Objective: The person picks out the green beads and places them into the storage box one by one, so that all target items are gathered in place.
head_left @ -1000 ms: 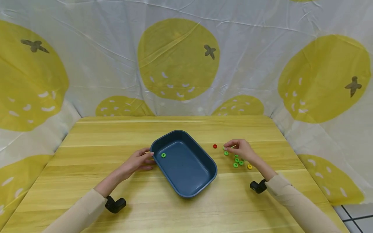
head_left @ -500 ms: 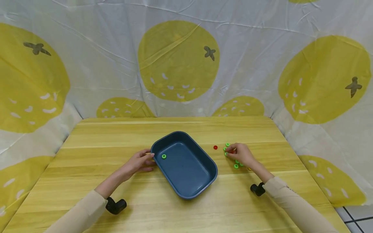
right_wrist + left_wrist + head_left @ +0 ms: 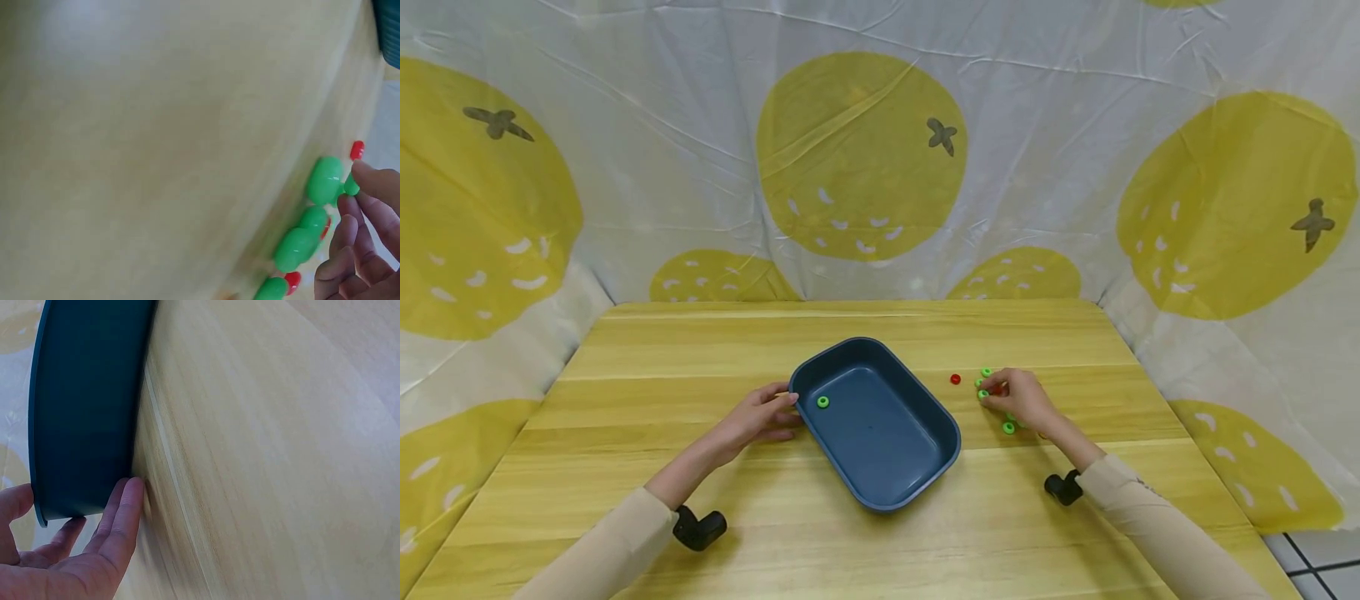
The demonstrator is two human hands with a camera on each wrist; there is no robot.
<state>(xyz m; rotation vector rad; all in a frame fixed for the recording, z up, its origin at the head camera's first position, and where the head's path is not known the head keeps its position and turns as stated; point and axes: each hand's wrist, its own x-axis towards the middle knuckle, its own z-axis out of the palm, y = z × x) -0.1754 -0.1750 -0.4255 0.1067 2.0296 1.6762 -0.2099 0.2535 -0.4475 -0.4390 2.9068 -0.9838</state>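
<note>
A dark blue rectangular tray stands angled on the table, with one green ring inside near its left corner. At that corner my left hand rests against the tray: the thumb touches the rim and fairly straight fingers lie along the outer wall. To the right, my right hand is over a scatter of small rings. In the right wrist view its thumb and index finger pinch a small green ring. More green rings lie close by on the table, and my hand hides some in the head view.
A lone red ring lies between tray and scatter. Another green ring sits below my right hand. The wooden table ends at a fruit-printed cloth behind. Black wrist devices hang under both forearms.
My right hand has shifted slightly toward me from the upper green rings, uncovering one at the back. It has hardly moved in the last half second. Left hand and tray stay put.
</note>
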